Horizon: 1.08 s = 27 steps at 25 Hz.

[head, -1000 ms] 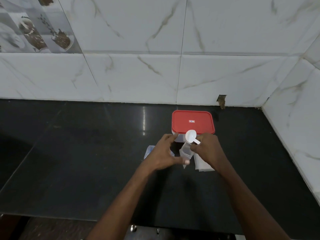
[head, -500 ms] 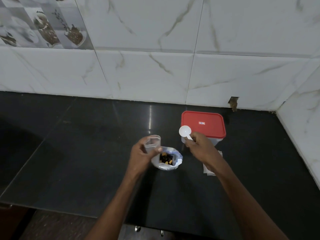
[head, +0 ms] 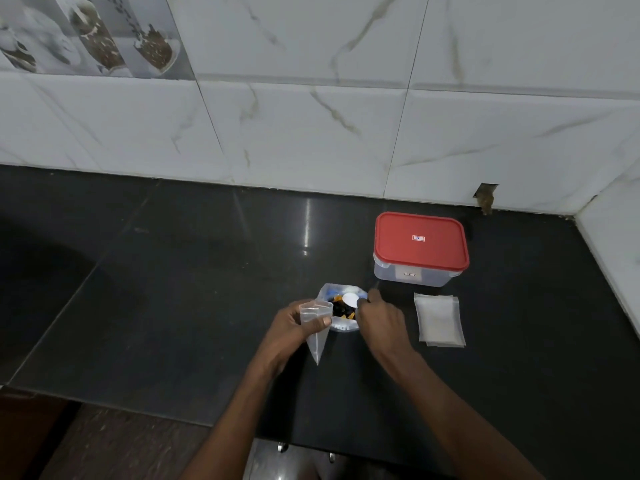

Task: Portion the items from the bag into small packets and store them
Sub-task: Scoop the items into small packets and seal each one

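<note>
On the black tabletop [head: 173,289] the open bag [head: 343,328] stands between both hands; left hand [head: 294,327] fingers pinch a clear packet [head: 315,329] touching it; right hand [head: 379,323] fingers grip a spoon [head: 350,299] over the bag's mouth; a box [head: 420,244] stands behind.

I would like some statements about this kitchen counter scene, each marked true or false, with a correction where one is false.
1. The left hand holds a small clear packet. True.
2. The red lid lies beside the container. False: it sits closed on the container.
3. The right hand holds the white spoon at the mouth of the open bag. True.
4. The spare packets lie left of the open bag. False: they lie right of it, on the counter.
</note>
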### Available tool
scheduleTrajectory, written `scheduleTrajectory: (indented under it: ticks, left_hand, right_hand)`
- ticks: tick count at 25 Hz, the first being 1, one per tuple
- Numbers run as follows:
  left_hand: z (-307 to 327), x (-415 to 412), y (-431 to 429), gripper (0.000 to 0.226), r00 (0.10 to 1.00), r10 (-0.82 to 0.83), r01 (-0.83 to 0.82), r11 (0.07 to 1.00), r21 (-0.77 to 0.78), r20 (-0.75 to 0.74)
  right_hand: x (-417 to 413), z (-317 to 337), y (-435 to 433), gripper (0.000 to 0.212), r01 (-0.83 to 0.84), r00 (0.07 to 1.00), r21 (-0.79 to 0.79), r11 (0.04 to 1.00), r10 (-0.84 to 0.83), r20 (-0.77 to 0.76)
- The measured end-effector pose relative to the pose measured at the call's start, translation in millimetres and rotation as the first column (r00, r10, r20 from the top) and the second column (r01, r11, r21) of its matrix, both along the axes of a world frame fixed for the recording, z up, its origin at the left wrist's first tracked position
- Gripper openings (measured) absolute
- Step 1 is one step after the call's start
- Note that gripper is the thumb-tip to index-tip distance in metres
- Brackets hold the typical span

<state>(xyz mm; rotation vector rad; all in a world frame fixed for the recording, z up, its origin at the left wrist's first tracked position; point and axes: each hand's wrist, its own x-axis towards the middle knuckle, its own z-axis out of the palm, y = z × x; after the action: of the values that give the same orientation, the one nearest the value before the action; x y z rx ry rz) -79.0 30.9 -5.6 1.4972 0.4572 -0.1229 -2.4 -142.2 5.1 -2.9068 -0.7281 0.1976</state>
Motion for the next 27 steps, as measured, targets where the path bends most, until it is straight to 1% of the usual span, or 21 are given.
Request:
scheduleTrajectory:
  ticks: [3, 5, 6, 8, 10, 11, 13, 16, 17, 18, 19, 21, 24, 25, 27]
  left_hand:
    - [-6, 2, -1, 0.034, 0.999, 0.045, -0.044, 0.998, -0.047, 0.022]
    - [-10, 3, -2, 0.031, 0.998, 0.055, -0.053, 0.996, -0.076, 0.026]
    - [-12, 3, -2, 0.031, 0.998, 0.06, -0.057, 0.994, -0.091, 0.03]
    - [-17, 2, -3, 0.033, 0.996, 0.077, -0.072, 0.991, -0.112, 0.042]
    - [-21, 2, -5, 0.035, 0.994, 0.098, -0.092, 0.986, -0.14, 0.04]
    - [-22, 2, -6, 0.036, 0.993, 0.111, -0.104, 0.982, -0.156, 0.041]
    - [-24, 2, -10, 0.038, 0.99, 0.131, -0.12, 0.976, -0.183, 0.045]
    - [-27, 2, -14, 0.042, 0.989, 0.142, -0.13, 0.972, -0.193, 0.047]
    - [-26, 2, -14, 0.044, 0.988, 0.15, -0.139, 0.97, -0.198, 0.045]
    - [-27, 2, -14, 0.045, 0.987, 0.153, -0.142, 0.97, -0.198, 0.041]
    - [-29, 3, -14, 0.046, 0.988, 0.151, -0.141, 0.971, -0.193, 0.04]
    - [-28, 4, -13, 0.043, 0.989, 0.144, -0.135, 0.974, -0.183, 0.036]
    - [-26, 4, -14, 0.037, 0.99, 0.133, -0.125, 0.978, -0.17, 0.039]
    - [-23, 3, -15, 0.035, 0.991, 0.126, -0.118, 0.979, -0.164, 0.042]
    - [-19, 3, -16, 0.03, 0.991, 0.126, -0.116, 0.98, -0.165, 0.049]
  right_hand:
    - [-6, -3, 6, 0.029, -0.078, 0.996, -0.056, 0.995, 0.08, 0.043]
    - [-9, -5, 7, 0.027, -0.092, 0.995, -0.044, 0.995, 0.094, 0.038]
    - [-9, -8, 8, 0.027, -0.083, 0.997, -0.04, 0.996, 0.083, 0.001]
    - [-5, -12, 9, 0.033, -0.039, 0.996, 0.03, 0.999, 0.041, -0.078]
    - [1, -14, 8, 0.034, -0.007, 0.991, 0.113, 0.994, 0.022, -0.13]
    - [3, -17, 8, 0.033, -0.005, 0.991, 0.127, 0.992, 0.021, -0.129]
    - [6, -15, 6, 0.032, -0.002, 0.992, 0.101, 0.995, 0.015, -0.126]
    - [8, -12, 10, 0.025, 0.03, 0.985, 0.158, 0.987, -0.002, -0.174]
    - [10, -11, 11, 0.024, 0.04, 0.986, 0.172, 0.984, -0.011, -0.168]
    - [13, -11, 11, 0.023, 0.07, 0.986, 0.183, 0.981, -0.04, -0.163]
    - [16, -11, 11, 0.021, 0.117, 0.978, 0.204, 0.972, -0.078, -0.192]
    - [21, -11, 8, 0.017, 0.218, 0.948, 0.248, 0.944, -0.144, -0.284]
    - [28, -6, 8, 0.01, 0.386, 0.88, 0.296, 0.873, -0.253, -0.402]
    - [29, -4, 7, 0.01, 0.422, 0.866, 0.309, 0.852, -0.277, -0.417]
    - [29, -1, 5, 0.011, 0.429, 0.868, 0.318, 0.846, -0.288, -0.404]
